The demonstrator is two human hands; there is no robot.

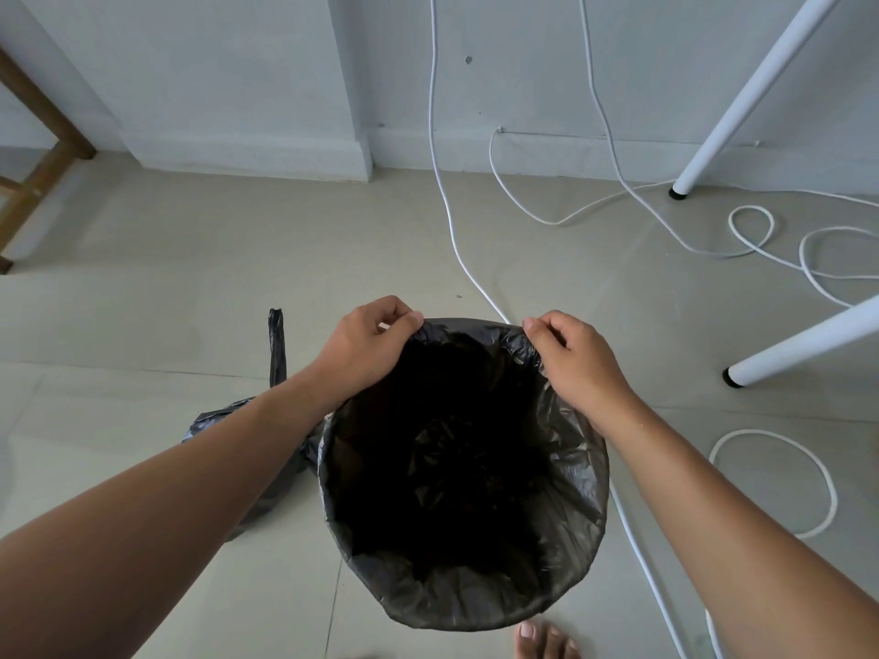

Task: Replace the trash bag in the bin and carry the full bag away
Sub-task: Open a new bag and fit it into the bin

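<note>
A round bin stands on the floor right below me, lined with a black trash bag [571,506] whose edge is folded over the rim all around. My left hand [366,347] pinches the bag's edge at the far left of the rim. My right hand [575,359] pinches it at the far right of the rim. The inside of the bin looks dark and holds only the liner. A second black bag [247,420], tied with its knotted tail standing upright, lies on the floor left of the bin, partly behind my left forearm.
White cables [642,554] run across the tiled floor past the bin's right side and loop at the right. Two white table legs [742,102] stand at the right, a wooden stool leg [43,178] at the far left. My bare toes [547,639] show below the bin.
</note>
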